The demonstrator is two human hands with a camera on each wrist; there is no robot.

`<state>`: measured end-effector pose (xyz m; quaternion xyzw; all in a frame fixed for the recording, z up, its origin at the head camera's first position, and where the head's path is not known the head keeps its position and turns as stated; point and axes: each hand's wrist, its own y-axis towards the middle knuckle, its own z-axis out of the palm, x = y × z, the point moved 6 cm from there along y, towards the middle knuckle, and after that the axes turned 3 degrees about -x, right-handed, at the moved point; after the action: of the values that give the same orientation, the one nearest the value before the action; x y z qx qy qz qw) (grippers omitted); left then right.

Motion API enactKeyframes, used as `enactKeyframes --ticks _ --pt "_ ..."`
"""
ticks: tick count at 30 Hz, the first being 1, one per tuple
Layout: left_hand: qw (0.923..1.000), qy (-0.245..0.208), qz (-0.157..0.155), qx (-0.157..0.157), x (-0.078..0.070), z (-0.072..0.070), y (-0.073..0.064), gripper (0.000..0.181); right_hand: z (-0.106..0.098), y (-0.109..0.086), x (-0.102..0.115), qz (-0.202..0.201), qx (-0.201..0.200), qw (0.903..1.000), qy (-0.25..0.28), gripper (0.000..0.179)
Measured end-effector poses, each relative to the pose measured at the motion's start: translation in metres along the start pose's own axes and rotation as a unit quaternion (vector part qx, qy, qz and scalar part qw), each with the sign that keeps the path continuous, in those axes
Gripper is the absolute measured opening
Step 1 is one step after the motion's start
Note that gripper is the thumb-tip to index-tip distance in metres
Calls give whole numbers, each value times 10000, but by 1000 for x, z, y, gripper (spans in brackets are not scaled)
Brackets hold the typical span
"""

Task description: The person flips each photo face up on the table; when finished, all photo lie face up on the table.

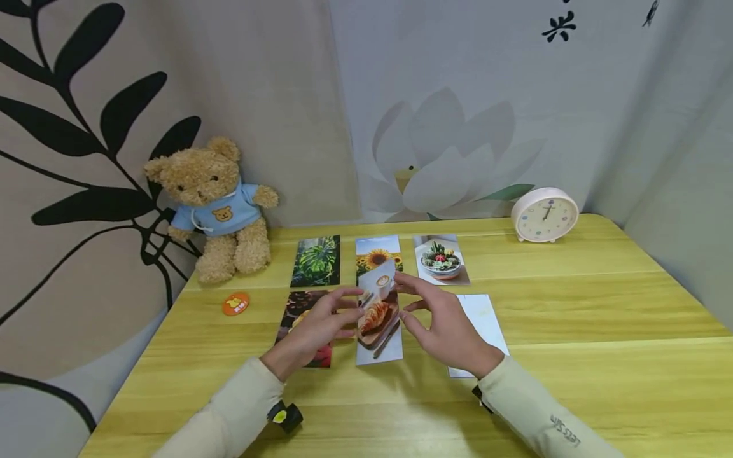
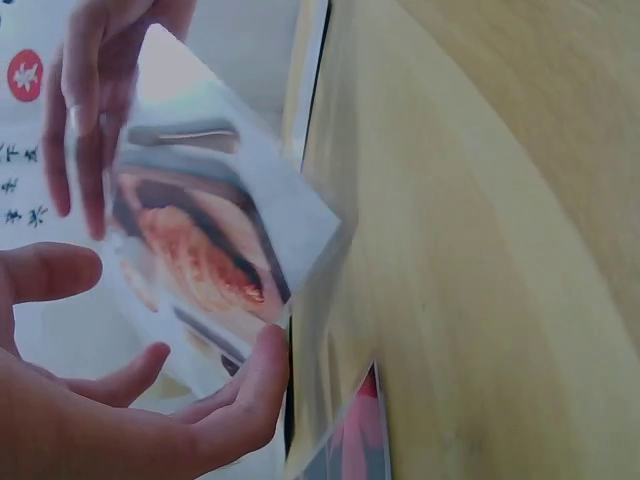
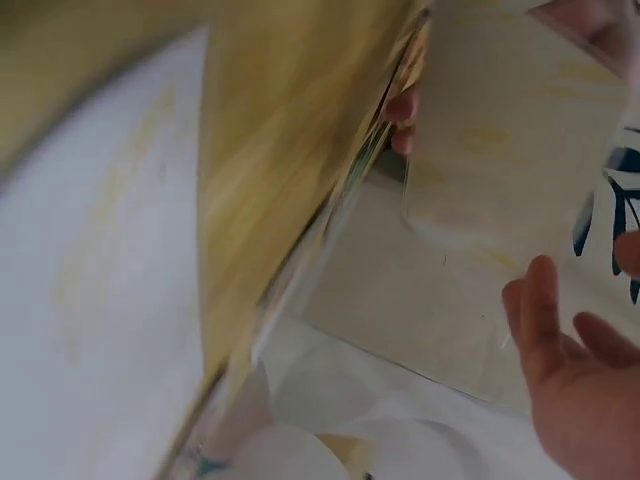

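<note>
A photo card with a croissant and a coffee cup [image 1: 376, 316] stands tilted between both hands, over the middle of the table. My left hand [image 1: 321, 321] is at its left edge; in the left wrist view a corner of the card sits between thumb and fingers. On the other side, my right hand [image 1: 443, 321] has bent, spread fingers, with the index fingertip right at the card's edge. From the right wrist the card's pale back [image 3: 500, 150] shows. Partly under my left hand lies a dark photo card [image 1: 298, 305]. Near my right wrist is a blank white card [image 1: 483, 318].
Along the back lie a green leaf card [image 1: 316, 261], a sunflower card [image 1: 378, 251] and a cactus card [image 1: 441, 259]. A teddy bear [image 1: 220, 213] sits at the back left, an orange round sticker [image 1: 235, 304] before it. A round clock [image 1: 545, 215] stands at the back right.
</note>
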<state>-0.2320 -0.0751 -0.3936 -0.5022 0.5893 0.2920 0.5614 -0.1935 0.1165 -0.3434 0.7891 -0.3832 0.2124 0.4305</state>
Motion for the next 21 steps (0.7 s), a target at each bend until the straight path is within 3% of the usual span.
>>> enactKeyframes --ticks 2,5,7,10,15,18,21 --pt "10000 64 5 -65 0 -4 -1 46 0 -1 -7 482 117 9976 489 54" --pt "9998 158 4 -96 -1 -8 -3 46 0 -3 -19 1347 288 9831 1209 52" --pt "9997 215 -2 -65 0 -10 -4 46 1 -6 -28 1940 372 9646 1746 51" --pt "9995 316 -13 -53 2 -12 -5 46 2 -12 -39 2658 421 9278 2584 49" --pt "9982 592 -75 -29 6 -14 -4 43 3 -20 -51 3349 465 8653 3700 55" --pt "9965 835 -34 70 7 -13 -3 43 4 -23 -57 3565 543 8410 4034 58" --pt "9944 1035 61 192 6 -11 -2 44 5 -24 -61 3652 605 8261 4249 58"
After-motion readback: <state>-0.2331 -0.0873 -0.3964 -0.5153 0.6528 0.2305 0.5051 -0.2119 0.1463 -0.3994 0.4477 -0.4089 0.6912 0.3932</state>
